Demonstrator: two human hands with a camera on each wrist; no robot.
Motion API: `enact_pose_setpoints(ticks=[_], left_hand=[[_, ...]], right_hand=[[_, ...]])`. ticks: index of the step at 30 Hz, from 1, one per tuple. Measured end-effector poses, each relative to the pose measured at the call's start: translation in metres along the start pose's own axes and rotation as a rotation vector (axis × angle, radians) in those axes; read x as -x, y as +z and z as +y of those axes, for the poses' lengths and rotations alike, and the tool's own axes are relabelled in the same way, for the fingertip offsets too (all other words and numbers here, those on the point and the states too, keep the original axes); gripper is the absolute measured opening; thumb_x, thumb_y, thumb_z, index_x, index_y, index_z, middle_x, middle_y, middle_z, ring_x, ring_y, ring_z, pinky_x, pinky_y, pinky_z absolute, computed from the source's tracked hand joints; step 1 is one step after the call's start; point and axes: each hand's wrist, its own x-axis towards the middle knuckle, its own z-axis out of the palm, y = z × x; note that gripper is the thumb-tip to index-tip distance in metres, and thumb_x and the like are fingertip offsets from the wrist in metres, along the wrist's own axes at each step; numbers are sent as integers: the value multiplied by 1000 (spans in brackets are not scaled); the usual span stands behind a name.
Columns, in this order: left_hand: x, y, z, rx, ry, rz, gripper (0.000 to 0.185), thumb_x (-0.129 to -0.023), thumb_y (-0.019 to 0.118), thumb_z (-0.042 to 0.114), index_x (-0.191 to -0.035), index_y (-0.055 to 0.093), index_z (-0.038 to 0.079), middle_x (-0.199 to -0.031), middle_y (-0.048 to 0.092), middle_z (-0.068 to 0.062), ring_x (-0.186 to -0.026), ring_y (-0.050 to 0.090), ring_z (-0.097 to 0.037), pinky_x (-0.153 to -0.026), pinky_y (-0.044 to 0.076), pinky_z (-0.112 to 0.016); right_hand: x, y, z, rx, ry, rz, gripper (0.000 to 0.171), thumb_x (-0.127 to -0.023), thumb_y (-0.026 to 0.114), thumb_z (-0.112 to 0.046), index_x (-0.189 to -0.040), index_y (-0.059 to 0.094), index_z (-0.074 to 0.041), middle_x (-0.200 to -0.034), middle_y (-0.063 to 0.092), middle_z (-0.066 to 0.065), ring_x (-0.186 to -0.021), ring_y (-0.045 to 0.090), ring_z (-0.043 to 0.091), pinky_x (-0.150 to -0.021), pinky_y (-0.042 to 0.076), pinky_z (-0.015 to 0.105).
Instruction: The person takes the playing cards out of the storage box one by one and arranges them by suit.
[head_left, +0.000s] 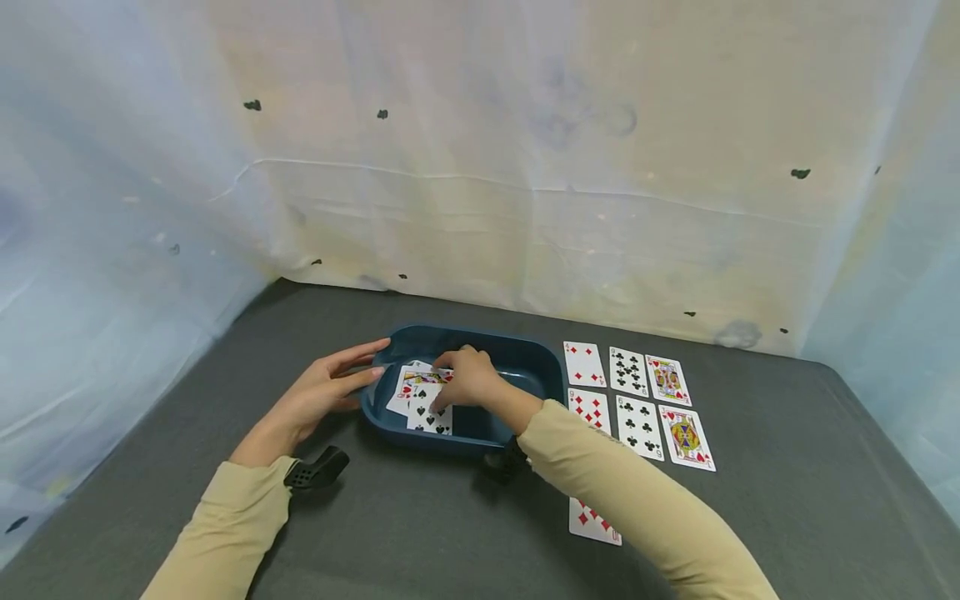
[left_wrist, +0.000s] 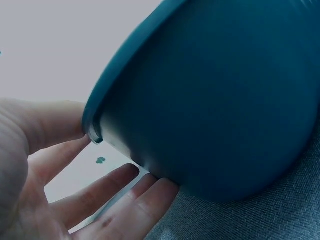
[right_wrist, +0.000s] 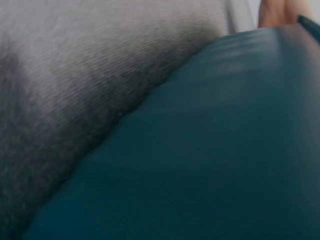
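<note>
Sleeves, tan, both forearms come in from the near edge, right sleeve [head_left: 637,492] crossing over a diamond card [head_left: 596,523] that lies face up under the forearm. Grey tabletop [head_left: 787,517] carries everything; pale sheeting [head_left: 480,167] hangs behind it, well beyond both hands.

Blue tray [head_left: 540,360] sits between the hands, on the cloth. Left hand [head_left: 318,396] lies flat against the tray's left end: fingers straight and spread, upper finger on the rim, others along the outer wall. Left wrist view confirms it, fingers [left_wrist: 110,200] touching the wall's underside, thumb at the rim [left_wrist: 92,125]; nothing curled round it.

Right hand [head_left: 468,379] is down inside the tray, fingers bent onto the loose cards [head_left: 420,396] lying there: a face card under the fingertips, a spade card [head_left: 429,417] just nearer the wrist. Whether it pinches a card or only presses on it, cannot tell. Right wrist view is blurred, shows only tray wall [right_wrist: 200,150] and cloth.

Right of the right hand, just beside the tray, six cards [head_left: 637,400] lie face up in two rows: diamonds nearest the tray, clubs in the middle, face cards farthest. Small black wrist mounts [head_left: 318,469] show under each wrist.
</note>
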Motion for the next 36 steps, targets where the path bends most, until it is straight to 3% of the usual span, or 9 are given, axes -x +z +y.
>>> enact_pose_setpoints(ticks=[7, 12, 18, 22, 25, 29, 36], left_hand=[[0, -1, -1, 1, 12, -4, 60, -96, 60, 30, -149, 36, 22, -158, 20, -16, -143, 21, -39, -100, 40, -59], [1, -2, -1, -6, 31, -2, 61, -95, 61, 31, -149, 36, 21, -158, 21, -16, -143, 22, -38, -98, 43, -57], [0, -3, -3, -15, 33, -4, 62, -95, 61, 32, -150, 36, 21, -157, 21, -17, -143, 22, -39, -98, 43, -57], [-2, -2, -3, -12, 34, -9, 62, -94, 62, 35, -149, 37, 22, -157, 22, -15, -143, 23, -38, -98, 43, -57], [-2, -1, -3, -14, 40, -12, 63, -93, 62, 38, -149, 37, 23, -157, 22, -15, -143, 23, -37, -98, 43, -57], [-1, -1, -1, -16, 45, -14, 65, -93, 63, 38, -149, 36, 21, -157, 22, -16, -143, 22, -39, -98, 42, -59], [1, -1, -1, -16, 35, -11, 65, -93, 62, 37, -150, 35, 21, -157, 22, -17, -142, 23, -40, -99, 41, -59]], right_hand=[[2, 2, -1, 109, 37, -7, 62, -70, 87, -28, -124, 61, -12, -120, 57, 12, -105, 46, 28, -92, 41, 40], [4, 0, 0, 128, 95, -20, 55, -68, 88, -31, -109, 59, -9, -105, 62, 10, -97, 51, 25, -87, 42, 36], [6, 2, 2, 64, 41, 5, 54, -72, 84, -22, -118, 60, -8, -118, 54, 15, -108, 47, 29, -93, 41, 40], [6, 6, -1, 42, 5, 15, 57, -76, 81, -29, -124, 60, -8, -118, 54, 14, -106, 46, 27, -92, 41, 38], [6, 9, -4, 78, 18, 15, 59, -73, 83, -38, -120, 62, -9, -111, 55, 10, -99, 45, 23, -87, 41, 36], [7, 9, -7, 115, 35, 14, 53, -69, 86, -39, -109, 65, -11, -102, 55, 5, -91, 42, 20, -82, 39, 35], [6, 9, -8, 122, 36, -65, 45, -72, 83, -38, -105, 67, -12, -99, 54, 5, -91, 42, 20, -83, 37, 36]])
